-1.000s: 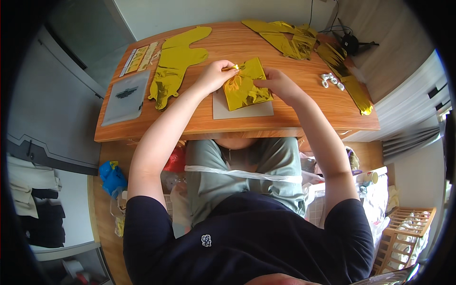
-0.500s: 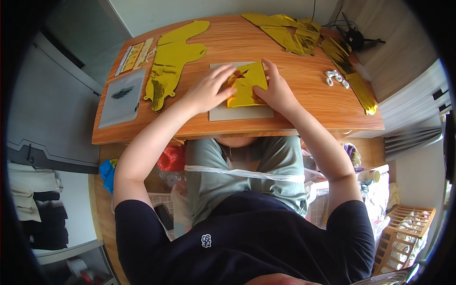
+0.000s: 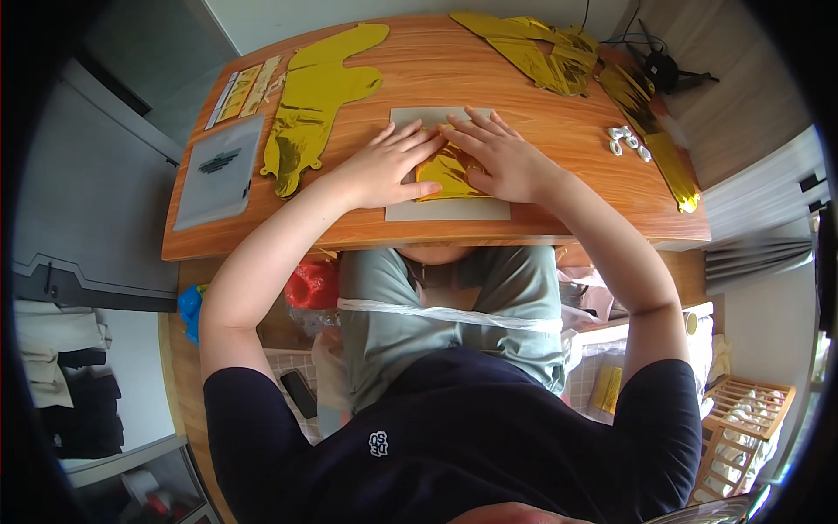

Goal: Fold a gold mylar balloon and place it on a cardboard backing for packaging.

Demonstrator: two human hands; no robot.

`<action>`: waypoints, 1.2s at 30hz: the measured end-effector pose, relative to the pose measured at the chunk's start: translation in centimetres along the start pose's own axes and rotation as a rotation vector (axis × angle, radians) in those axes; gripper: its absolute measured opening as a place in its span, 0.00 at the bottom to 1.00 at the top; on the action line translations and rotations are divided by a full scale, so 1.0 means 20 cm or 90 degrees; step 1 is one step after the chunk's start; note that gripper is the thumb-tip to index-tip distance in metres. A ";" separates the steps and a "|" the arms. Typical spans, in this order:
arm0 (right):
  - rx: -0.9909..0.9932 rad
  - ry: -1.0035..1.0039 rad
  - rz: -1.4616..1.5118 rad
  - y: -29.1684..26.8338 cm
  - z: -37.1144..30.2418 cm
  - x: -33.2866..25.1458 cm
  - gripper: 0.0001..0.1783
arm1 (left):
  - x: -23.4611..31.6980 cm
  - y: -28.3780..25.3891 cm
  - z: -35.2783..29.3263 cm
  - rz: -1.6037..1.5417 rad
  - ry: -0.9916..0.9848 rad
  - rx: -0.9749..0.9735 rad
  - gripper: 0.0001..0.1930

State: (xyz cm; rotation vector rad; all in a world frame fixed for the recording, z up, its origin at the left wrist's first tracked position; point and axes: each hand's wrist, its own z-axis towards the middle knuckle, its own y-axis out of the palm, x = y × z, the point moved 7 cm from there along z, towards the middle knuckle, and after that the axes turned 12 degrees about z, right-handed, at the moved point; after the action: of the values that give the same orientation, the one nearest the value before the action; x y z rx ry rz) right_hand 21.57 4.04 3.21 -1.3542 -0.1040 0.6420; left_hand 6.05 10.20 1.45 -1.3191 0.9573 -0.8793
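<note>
A folded gold foil balloon (image 3: pixel 447 175) lies on a grey board (image 3: pixel 401 212) near the front of the table. My left hand (image 3: pixel 390 164) rests flat at its left side, fingers spread and thumb on the foil. Across its upper right lies my right hand (image 3: pixel 497 159), palm down with the fingers stretched out. The two hands' fingertips nearly meet at the foil's top edge. Much of the foil is hidden beneath them.
Flat gold foil balloons lie at the table's (image 3: pixel 419 79) left (image 3: pixel 319 92) and far right (image 3: pixel 559 61). A clear plastic sleeve (image 3: pixel 214 188) holds dark green strips. White ribbon rolls (image 3: pixel 624 140) sit at right. A black device with antennas (image 3: pixel 663 70) stands in the far right corner.
My right hand has moved from the foil's right edge onto its top, laying its fingers flat. My left hand has flattened beside it, and the foil now lies lower and more covered.
</note>
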 end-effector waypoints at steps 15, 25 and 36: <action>-0.117 0.035 0.000 0.11 -0.04 0.03 0.52 | -0.05 0.03 -0.04 -0.001 0.083 -0.037 0.47; -0.149 0.017 0.011 0.07 -0.02 0.04 0.60 | -0.04 0.02 -0.04 0.040 0.121 -0.029 0.41; -0.136 0.026 0.040 0.08 -0.03 0.06 0.63 | -0.05 -0.03 -0.24 -0.061 -0.060 0.025 0.52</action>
State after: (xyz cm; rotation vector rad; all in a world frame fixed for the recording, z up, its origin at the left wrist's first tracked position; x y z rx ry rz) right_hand 22.22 4.12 1.22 -1.5803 -0.0994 0.6692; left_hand 1.19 9.19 2.07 -1.3696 0.8054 -0.8967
